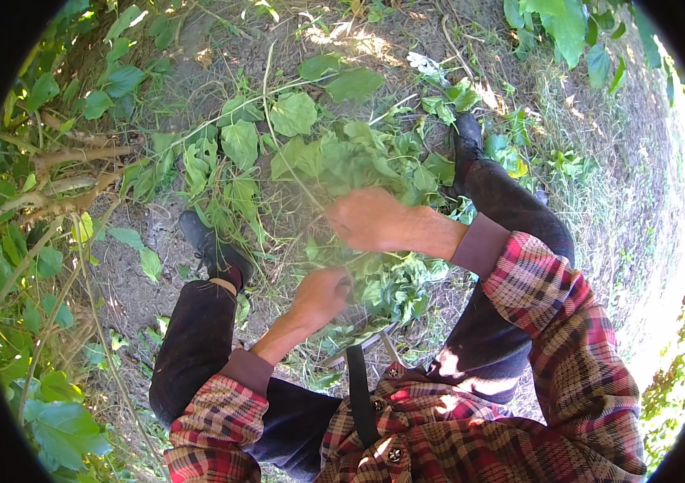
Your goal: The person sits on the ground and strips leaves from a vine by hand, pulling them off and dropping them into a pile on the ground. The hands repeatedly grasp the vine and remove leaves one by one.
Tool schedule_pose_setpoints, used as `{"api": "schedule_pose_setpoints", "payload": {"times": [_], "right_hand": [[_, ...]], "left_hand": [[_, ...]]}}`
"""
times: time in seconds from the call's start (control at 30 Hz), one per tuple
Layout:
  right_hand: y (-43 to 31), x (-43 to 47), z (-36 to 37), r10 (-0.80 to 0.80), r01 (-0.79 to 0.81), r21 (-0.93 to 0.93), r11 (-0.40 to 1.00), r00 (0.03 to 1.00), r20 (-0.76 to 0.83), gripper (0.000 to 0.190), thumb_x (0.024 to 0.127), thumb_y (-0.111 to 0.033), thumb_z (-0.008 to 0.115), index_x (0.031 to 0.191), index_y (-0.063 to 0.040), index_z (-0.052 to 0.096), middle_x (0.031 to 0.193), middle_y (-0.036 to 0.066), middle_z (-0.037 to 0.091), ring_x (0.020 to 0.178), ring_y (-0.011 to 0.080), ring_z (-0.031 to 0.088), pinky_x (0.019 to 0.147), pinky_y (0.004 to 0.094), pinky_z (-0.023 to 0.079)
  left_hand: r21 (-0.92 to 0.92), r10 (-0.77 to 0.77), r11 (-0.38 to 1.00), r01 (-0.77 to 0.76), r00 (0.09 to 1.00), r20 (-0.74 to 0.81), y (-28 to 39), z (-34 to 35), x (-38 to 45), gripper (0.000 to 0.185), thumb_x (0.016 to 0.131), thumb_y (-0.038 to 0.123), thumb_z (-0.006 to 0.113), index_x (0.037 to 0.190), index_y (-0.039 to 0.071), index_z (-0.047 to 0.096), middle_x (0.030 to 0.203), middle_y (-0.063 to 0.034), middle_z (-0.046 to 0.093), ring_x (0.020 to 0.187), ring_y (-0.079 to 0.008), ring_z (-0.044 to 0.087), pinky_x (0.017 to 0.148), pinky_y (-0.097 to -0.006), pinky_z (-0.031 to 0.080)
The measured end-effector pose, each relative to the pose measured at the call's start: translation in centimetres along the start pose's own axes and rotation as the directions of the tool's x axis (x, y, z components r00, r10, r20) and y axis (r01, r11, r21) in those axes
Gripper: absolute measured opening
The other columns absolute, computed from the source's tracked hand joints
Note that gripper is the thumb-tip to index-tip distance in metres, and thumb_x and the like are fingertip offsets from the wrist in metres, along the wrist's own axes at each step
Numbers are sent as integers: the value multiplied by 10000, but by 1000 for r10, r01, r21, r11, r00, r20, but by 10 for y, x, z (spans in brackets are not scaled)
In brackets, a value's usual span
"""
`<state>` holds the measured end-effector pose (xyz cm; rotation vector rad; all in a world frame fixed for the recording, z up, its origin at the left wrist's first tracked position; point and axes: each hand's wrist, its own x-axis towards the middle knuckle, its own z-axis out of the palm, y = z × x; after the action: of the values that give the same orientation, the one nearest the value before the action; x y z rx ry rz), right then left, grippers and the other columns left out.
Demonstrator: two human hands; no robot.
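My left hand (322, 294) is curled beside leafy stems, low in the middle between my legs. Just above and to its right, my right hand (366, 218) is closed around a thin green stem (295, 171) that slants to the upper left. What the fingers of my left hand grip is blurred and partly hidden. Cut leafy branches (348, 154) lie heaped beyond my hands, with broad green leaves. A bunch of smaller, crumpled leaves (399, 290) is right of my left hand. A long pale stem (206, 125) with leaves crosses the ground at the upper left.
My shoes (197, 235) stand on either side of the heap. Thick woody branches (83, 157) and upright thin stems spread at the left. Leaves hang at the upper right (565, 30). A black strap (359, 386) hangs over my plaid shirt. Dry soil and grass surround the heap.
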<state>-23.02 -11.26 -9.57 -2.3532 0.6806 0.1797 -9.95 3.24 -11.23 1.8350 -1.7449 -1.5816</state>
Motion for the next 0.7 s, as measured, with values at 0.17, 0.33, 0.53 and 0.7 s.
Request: {"api": "schedule_pose_setpoints", "payload": {"times": [0.17, 0.33, 0.53, 0.7], "right_hand": [[-1, 1, -1, 3, -2, -4, 1000, 1000, 30, 185, 839, -143, 495, 787, 5, 592, 750, 194, 619, 715, 383, 624, 639, 493, 493], [-10, 2, -11, 66, -63, -30, 998, 993, 103, 204, 713, -54, 548, 868, 14, 661, 838, 199, 669, 849, 340, 660, 723, 434, 546], [-5, -1, -5, 23, -23, -13, 1000, 999, 33, 163, 804, -115, 510, 817, 9, 615, 779, 194, 636, 763, 367, 638, 666, 471, 513], [-5, 0, -5, 13, -13, -15, 1000, 999, 35, 164, 807, -116, 510, 815, 10, 614, 781, 193, 635, 765, 366, 637, 666, 471, 511]], "left_hand": [[9, -5, 1000, 5, 1000, 3, 0, 0, 0, 118, 799, 89, 539, 878, 34, 608, 855, -190, 641, 822, -381, 611, 761, -455, 463], [0, 6, 1000, -6, 1000, -1, -2, 0, -1, 119, 802, 91, 541, 877, 31, 611, 861, -194, 641, 825, -381, 612, 762, -453, 463], [3, -2, 1000, 2, 1000, 4, 1, -1, 0, 120, 801, 89, 547, 877, 25, 614, 868, -199, 640, 830, -383, 611, 761, -454, 460], [-6, 3, 1000, -3, 1000, 1, -1, 0, 0, 125, 798, 90, 551, 881, 20, 614, 872, -205, 637, 830, -386, 609, 758, -455, 458]]}}
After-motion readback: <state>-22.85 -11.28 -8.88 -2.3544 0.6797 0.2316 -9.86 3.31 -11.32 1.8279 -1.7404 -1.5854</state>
